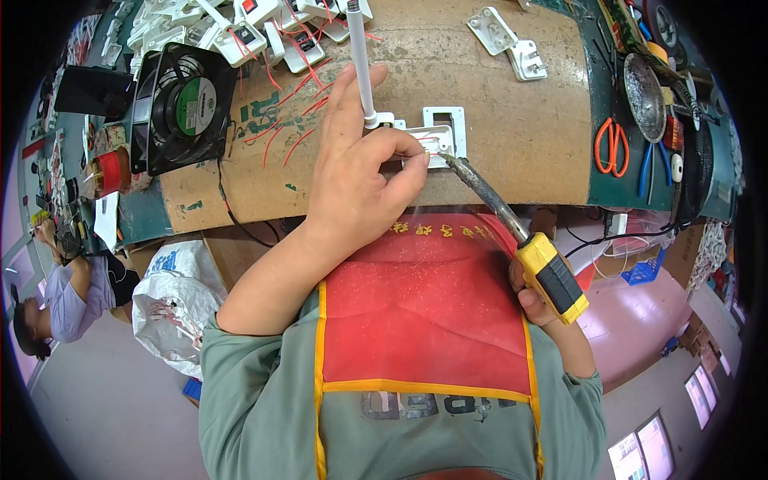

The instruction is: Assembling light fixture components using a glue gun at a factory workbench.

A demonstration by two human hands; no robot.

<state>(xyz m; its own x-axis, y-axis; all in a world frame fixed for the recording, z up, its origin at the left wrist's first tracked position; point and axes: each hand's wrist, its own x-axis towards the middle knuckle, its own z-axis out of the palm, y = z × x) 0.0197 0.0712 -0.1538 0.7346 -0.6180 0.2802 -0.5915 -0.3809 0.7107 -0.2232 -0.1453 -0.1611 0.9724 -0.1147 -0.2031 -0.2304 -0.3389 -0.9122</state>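
Note:
My left hand [368, 160] reaches over the bench with thumb and index finger pinched together beside a small white plastic casing [436, 138]. Whatever sits between those fingertips is too small to make out. Thin red wire shows inside the casing. A white rod [361, 68] with a dark threaded end stands up against my left fingers. My right hand [532, 300] grips the yellow and black handle of a soldering iron [500, 208], whose dark tip meets the casing's right side. A white square frame [461, 132] lies behind the casing.
Many white casings [240, 44] with red wires are piled at the far left. A black fan [182, 108] stands on the left. Two white parts [512, 44] lie at the far right, near orange-handled scissors [612, 148] and blue-handled pliers [654, 168]. Another person [80, 300] sits at left.

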